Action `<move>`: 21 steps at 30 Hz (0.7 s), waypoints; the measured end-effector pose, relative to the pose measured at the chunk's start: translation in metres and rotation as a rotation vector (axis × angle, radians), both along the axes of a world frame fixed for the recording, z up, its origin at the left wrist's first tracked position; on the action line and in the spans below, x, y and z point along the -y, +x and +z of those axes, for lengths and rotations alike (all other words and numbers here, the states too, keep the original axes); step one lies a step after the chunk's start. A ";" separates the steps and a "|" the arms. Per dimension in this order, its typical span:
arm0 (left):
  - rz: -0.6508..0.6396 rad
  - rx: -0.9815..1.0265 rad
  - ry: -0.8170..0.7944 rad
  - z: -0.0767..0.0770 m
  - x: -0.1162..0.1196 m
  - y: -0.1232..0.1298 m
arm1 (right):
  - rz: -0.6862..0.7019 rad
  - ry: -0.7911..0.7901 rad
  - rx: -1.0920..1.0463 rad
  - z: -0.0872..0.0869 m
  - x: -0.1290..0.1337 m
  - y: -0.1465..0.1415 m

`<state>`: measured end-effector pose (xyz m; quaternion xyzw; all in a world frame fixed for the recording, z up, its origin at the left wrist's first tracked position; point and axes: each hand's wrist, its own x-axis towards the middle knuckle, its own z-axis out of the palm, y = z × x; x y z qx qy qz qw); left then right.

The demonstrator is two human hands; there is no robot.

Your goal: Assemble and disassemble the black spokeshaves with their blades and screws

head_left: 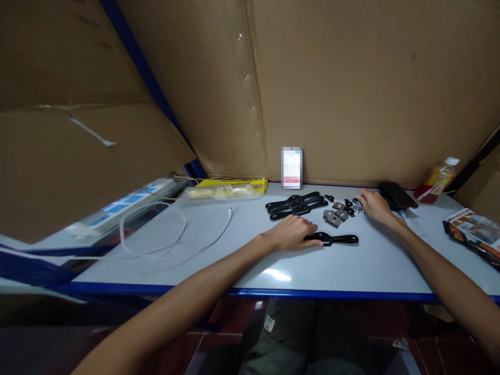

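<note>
My left hand (295, 233) is closed around one end of a black spokeshave (342, 239) lying on the table; its other handle sticks out to the right. Beyond that hand, several more black spokeshaves (296, 204) lie in a pile. To the right of them are flat grey blades (335, 217) with slots and small black cap pieces (348, 204). My right hand (374, 204) is at a cluster of small shiny metal screws (358, 206), thumb and fingers pinched together. Whatever lies between those fingertips is too small to make out.
A phone (291, 167) leans on the cardboard wall. Behind my right hand lies a dark case (397, 196), with a drink bottle (442, 176) farther right. A white cable (183, 229), a plastic-wrapped yellow packet (224, 190) and a power strip (125, 205) are at left.
</note>
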<state>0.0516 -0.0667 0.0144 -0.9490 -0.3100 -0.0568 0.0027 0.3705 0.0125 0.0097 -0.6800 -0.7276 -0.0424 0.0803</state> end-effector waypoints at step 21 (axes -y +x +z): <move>-0.020 0.050 -0.004 -0.003 -0.001 -0.001 | -0.042 -0.055 0.042 -0.010 -0.011 0.015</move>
